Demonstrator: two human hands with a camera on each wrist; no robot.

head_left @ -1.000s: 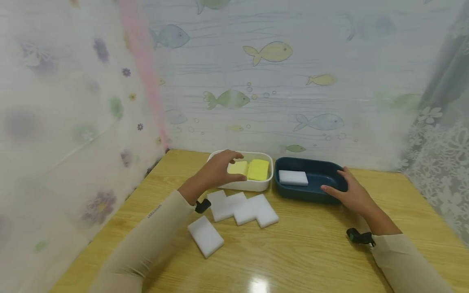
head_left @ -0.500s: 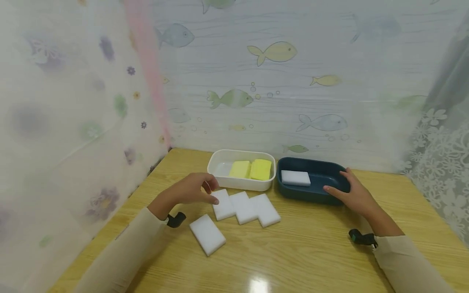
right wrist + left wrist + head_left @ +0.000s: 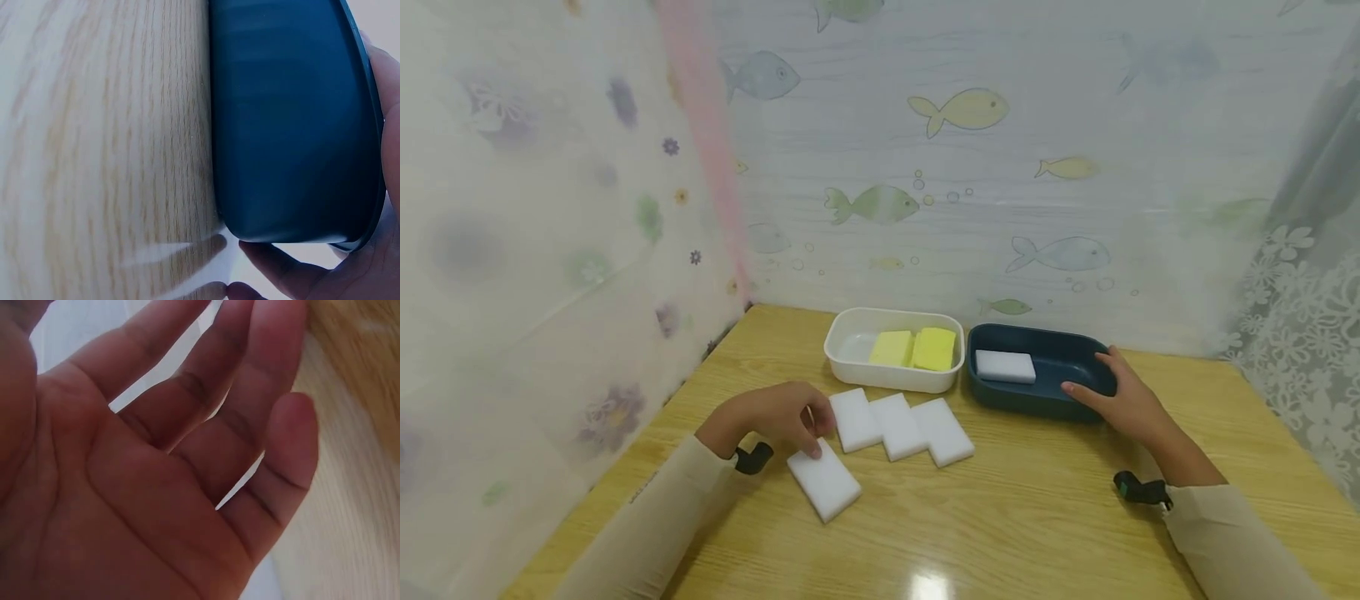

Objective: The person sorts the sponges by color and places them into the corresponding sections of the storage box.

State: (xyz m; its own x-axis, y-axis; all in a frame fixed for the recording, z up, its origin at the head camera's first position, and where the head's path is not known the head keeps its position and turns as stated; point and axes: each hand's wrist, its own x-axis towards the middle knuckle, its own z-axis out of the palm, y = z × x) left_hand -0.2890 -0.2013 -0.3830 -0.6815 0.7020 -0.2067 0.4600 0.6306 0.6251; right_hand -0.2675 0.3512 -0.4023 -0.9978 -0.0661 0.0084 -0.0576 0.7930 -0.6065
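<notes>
In the head view my left hand [image 3: 786, 414] hovers at the upper corner of a lone white sponge [image 3: 824, 481], the thumb over that corner and the fingers bent loosely. Whether the thumb touches the sponge I cannot tell. The left wrist view shows the palm [image 3: 125, 506] with nothing in it. My right hand [image 3: 1131, 402] grips the right end of a dark blue container [image 3: 1030, 404], thumb at the near rim, fingers at the far side. A white sponge [image 3: 1004, 367] lies in its left part. Several fingers curl round the container's end in the right wrist view.
Left of the blue container stands a white container [image 3: 891, 379] with a pale yellow sponge [image 3: 892, 347] and a brighter yellow sponge [image 3: 934, 348] in its right part. Three white sponges [image 3: 898, 426] overlap in a row before it. A fish-patterned curtain [image 3: 880, 125] hangs behind the table.
From over the white container, my left hand has moved back toward the person and down to the lone white sponge. The right hand stays on the blue container.
</notes>
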